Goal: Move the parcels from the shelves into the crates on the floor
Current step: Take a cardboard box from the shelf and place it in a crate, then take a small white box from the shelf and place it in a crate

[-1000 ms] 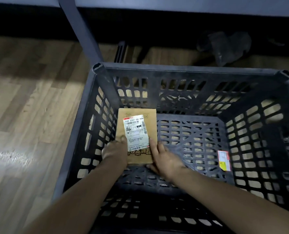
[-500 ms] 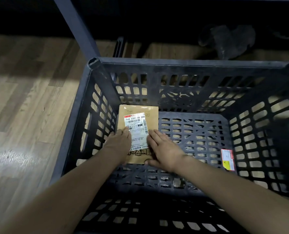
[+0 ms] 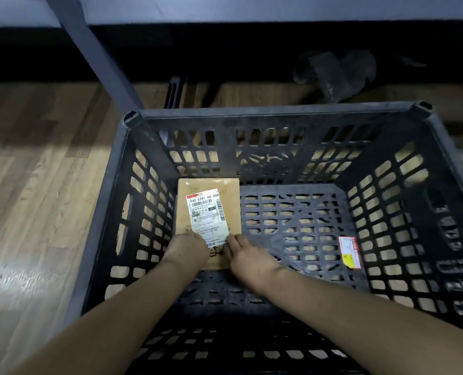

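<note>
Parcel [image 3: 208, 212] number one looks pretty much delivered: a flat brown envelope-type thing with a white shipping label [image 3: 207, 216], lying on the slatted bottom of the dark plastic crate [image 3: 273, 116], tucked into the far left corner, so it stretches away from the fingertips toward the crate's back wall. Both hands are down inside the crate at the parcel's near end. Left hand [image 3: 187, 249] sits on the near-left corner of it, fingers curled over the edge, and I honestly can't tell if it's pinching the parcel or just resting on top. Right hand [image 3: 248, 257] is just to the right of the left one, fingers laid out fairly flat with the tips touching the label's near edge, so that one reads as open and pressing or nudging rather than gripping. My guess is this is the tail end of a placement, just squaring the thing up against the side wall before letting go. As for overall progress: apart from this parcel, the only other thing in the crate is a small red and yellow sticker [image 3: 350, 253] on the inside wall, well off to the right of the right hand, so I'd say it's very early days, or this crate has only just been started. A grey shelf edge [image 3: 252, 9] and its upright post [image 3: 100, 55] show beyond the crate, past the hands, but whatever's on the shelves isn't in view, so no idea how many parcels are left. Only this one crate is visible on the wooden floor [image 3: 35, 171].
</note>
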Tool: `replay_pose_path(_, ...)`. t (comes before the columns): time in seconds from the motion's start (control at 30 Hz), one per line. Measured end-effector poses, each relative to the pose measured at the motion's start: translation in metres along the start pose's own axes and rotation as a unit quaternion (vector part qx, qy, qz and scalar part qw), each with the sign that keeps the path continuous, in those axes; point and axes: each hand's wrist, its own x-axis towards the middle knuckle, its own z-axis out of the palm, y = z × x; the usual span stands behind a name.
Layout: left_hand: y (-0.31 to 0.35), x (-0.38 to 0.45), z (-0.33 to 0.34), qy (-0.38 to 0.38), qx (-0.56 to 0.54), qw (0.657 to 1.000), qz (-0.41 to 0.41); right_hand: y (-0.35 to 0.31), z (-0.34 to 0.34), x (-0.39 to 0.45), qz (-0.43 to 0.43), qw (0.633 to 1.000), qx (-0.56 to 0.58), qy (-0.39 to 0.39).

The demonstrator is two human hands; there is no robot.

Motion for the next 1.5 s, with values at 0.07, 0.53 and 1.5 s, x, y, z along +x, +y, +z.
replay_pose_path(0.07,0.0,0.002,-0.004,0.002,-0.014,1.0,0.003,0.001,-0.001,0.001,-0.003,1.0,-0.005,-0.001)
replay_pose_path(0.53,-0.015,0.001,0.003,0.005,-0.064,0.997,-0.032,0.017,-0.009,-0.002,0.003,0.999,-0.031,0.017)
replay_pose_path(1.5,-0.222,-0.49,-0.315,0.125,-0.362,0.917,-0.114,-0.11,-0.472,-0.362,0.129,0.987,0.067,0.065)
